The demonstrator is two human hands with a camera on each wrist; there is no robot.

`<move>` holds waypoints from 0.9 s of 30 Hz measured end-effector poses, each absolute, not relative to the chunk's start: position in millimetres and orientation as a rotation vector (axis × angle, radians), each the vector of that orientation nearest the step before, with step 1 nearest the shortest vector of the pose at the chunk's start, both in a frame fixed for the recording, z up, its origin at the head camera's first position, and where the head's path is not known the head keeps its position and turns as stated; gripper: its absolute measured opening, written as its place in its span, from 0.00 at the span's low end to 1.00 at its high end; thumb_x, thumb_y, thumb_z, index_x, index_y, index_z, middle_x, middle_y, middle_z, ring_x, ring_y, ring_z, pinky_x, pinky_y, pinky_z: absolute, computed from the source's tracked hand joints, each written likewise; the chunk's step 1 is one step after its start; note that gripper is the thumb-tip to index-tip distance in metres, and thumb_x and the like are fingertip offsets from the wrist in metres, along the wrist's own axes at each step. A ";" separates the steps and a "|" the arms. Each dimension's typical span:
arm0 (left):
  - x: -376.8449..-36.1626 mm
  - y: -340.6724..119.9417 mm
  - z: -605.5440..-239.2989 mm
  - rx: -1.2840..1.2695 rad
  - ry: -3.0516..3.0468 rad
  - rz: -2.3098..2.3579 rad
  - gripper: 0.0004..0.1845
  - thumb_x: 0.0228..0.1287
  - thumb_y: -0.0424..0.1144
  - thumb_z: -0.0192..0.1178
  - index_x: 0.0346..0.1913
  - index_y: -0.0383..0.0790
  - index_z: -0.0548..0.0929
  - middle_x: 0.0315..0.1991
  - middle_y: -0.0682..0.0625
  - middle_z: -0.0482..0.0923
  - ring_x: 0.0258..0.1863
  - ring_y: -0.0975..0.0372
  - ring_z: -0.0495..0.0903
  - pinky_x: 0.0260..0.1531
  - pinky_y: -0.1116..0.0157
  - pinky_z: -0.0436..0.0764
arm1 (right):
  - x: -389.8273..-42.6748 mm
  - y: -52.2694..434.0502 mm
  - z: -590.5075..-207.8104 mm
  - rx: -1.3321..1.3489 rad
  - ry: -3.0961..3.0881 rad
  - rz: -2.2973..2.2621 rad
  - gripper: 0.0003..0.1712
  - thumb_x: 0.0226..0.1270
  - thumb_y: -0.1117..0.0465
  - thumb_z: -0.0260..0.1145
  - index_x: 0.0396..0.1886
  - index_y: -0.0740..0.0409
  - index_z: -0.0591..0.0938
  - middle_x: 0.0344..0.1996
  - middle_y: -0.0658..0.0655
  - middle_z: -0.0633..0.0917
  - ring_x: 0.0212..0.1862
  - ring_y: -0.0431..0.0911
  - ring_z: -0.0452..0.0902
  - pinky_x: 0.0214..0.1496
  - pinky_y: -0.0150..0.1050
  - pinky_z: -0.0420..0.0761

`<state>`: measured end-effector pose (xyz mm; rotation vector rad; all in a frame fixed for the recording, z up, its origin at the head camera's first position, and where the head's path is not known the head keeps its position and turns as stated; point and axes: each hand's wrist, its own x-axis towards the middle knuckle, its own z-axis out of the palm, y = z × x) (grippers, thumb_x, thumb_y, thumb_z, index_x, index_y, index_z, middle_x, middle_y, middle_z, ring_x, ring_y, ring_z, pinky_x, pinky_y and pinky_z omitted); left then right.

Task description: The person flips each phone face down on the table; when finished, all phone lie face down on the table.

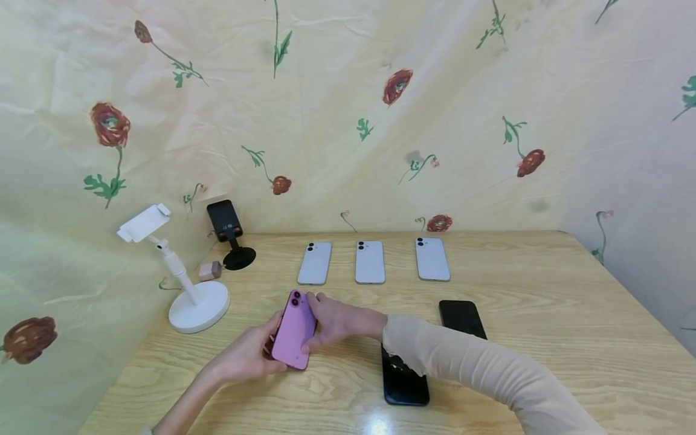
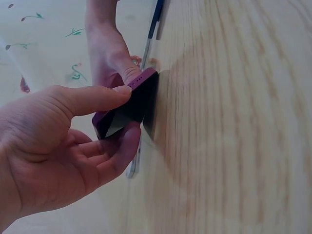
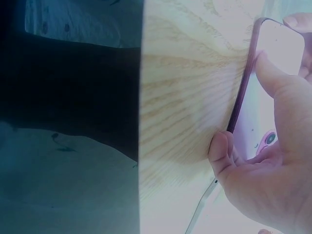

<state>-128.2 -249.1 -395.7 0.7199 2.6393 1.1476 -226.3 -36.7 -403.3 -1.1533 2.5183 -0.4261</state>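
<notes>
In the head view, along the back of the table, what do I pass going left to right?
White stand → small tan block → black stand → first silver phone → second silver phone → third silver phone.

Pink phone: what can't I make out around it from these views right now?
- Pink phone screen: faces down, head view; dark and reflective, left wrist view.
- Black phone top: covered by the right sleeve, head view.
- Right wrist view: left half dark, blocked.
</notes>
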 end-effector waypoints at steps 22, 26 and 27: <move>-126.8 -248.3 -401.0 0.611 2.648 1.058 0.55 0.49 0.31 0.75 0.73 0.17 0.50 0.43 0.44 0.82 0.39 0.62 0.78 0.40 0.66 0.79 | -227.2 -38.4 -402.5 -1.180 2.534 -0.324 0.63 0.55 0.31 0.72 0.77 0.66 0.59 0.62 0.65 0.72 0.56 0.46 0.73 0.59 0.36 0.74; -126.7 -248.0 -401.0 0.581 2.666 1.012 0.55 0.49 0.33 0.76 0.72 0.15 0.51 0.35 0.51 0.80 0.34 0.64 0.77 0.36 0.66 0.77 | -227.6 -38.2 -402.9 -1.188 2.532 -0.326 0.62 0.55 0.32 0.73 0.76 0.66 0.60 0.60 0.65 0.73 0.54 0.46 0.74 0.57 0.36 0.75; -126.8 -247.9 -400.9 0.573 2.670 1.001 0.55 0.49 0.34 0.76 0.72 0.15 0.51 0.35 0.51 0.79 0.34 0.64 0.77 0.36 0.66 0.77 | -227.8 -38.0 -402.9 -1.188 2.532 -0.327 0.62 0.55 0.32 0.73 0.76 0.66 0.60 0.60 0.65 0.73 0.54 0.46 0.74 0.57 0.36 0.75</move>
